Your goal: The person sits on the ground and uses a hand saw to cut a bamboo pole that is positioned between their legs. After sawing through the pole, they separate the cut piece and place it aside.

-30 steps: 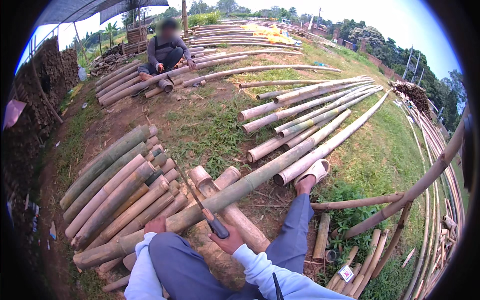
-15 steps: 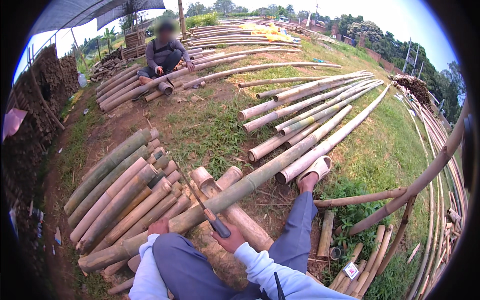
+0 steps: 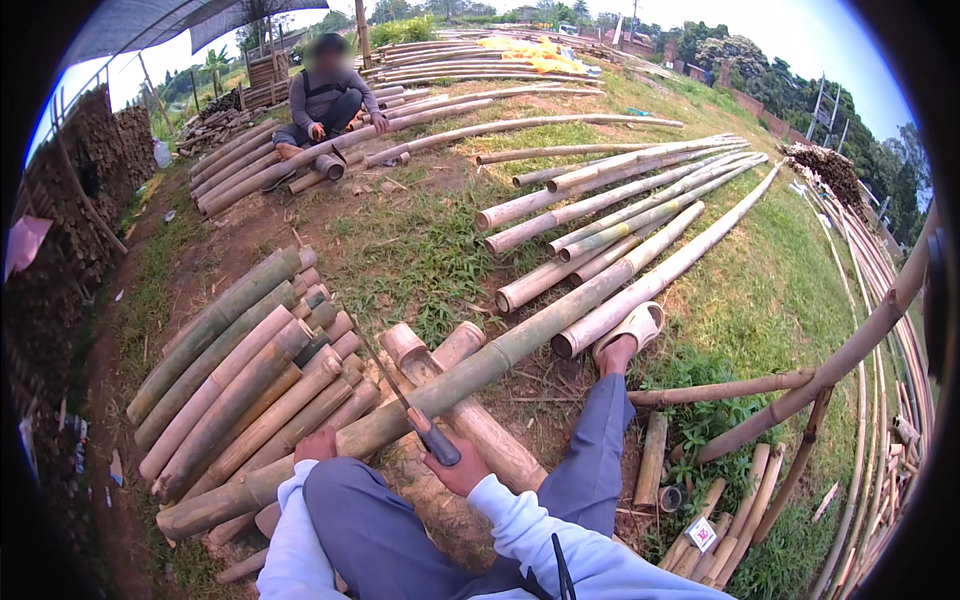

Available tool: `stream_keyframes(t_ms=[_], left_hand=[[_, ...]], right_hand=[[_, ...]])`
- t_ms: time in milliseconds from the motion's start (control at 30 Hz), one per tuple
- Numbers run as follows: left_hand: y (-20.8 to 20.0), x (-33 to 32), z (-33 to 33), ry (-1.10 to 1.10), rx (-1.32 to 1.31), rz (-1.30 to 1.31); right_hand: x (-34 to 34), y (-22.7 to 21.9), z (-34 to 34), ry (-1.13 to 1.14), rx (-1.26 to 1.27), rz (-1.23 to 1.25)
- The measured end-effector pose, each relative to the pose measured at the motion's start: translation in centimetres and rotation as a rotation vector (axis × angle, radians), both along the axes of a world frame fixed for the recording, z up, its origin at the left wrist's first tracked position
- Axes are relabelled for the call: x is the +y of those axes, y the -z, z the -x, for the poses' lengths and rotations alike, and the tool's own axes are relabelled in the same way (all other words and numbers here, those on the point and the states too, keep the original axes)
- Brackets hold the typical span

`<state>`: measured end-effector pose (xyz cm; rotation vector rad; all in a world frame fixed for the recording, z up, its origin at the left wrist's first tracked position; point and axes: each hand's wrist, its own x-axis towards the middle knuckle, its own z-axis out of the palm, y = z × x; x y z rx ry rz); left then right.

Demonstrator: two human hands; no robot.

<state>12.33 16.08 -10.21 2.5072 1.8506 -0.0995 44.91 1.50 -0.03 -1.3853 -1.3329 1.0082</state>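
My right hand (image 3: 458,468) is closed around the dark handle of a hand saw (image 3: 386,371). Its long, narrow blade lies across a greenish bamboo pole (image 3: 482,367) and points away from me to the left. My left hand (image 3: 316,445) grips the same pole left of the saw, beside my knee; some of its fingers are hidden. Under the pole, a thick tan bamboo piece (image 3: 498,443) lies crosswise, with a notched bamboo end (image 3: 408,350) near the blade. The pole runs from the near left up to the far right.
Cut bamboo lengths (image 3: 235,375) are stacked at my left. Long bamboo poles (image 3: 600,205) lie on the grass ahead. A bamboo frame (image 3: 800,415) stands at right, near short pieces and a small white box (image 3: 701,534). Farther off, another person (image 3: 330,100) sits among poles.
The view has tilted slightly, so the near things sit a little higher in it. Both hands keep their holds, and the saw stays across the pole in almost the same spot.
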Motion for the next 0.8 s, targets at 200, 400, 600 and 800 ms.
stream_keyframes(t_ms=[200, 400, 600, 800], left_hand=[[-0.4, -0.1, -0.2, 0.003, 0.001, 0.002], [-1.6, -0.6, 0.1, -0.003, 0.010, -0.001], [-2.7, -1.0, -0.3, -0.004, 0.015, 0.002], [-2.7, -0.8, -1.0, 0.002, -0.011, -0.008]], right_hand=[[-0.1, 0.0, 0.0, 0.022, 0.011, -0.037], [0.2, 0.6, 0.3, 0.011, 0.013, -0.080], [0.0, -0.3, 0.3, 0.018, -0.056, 0.015], [-0.1, -0.4, 0.2, 0.031, -0.008, -0.017]])
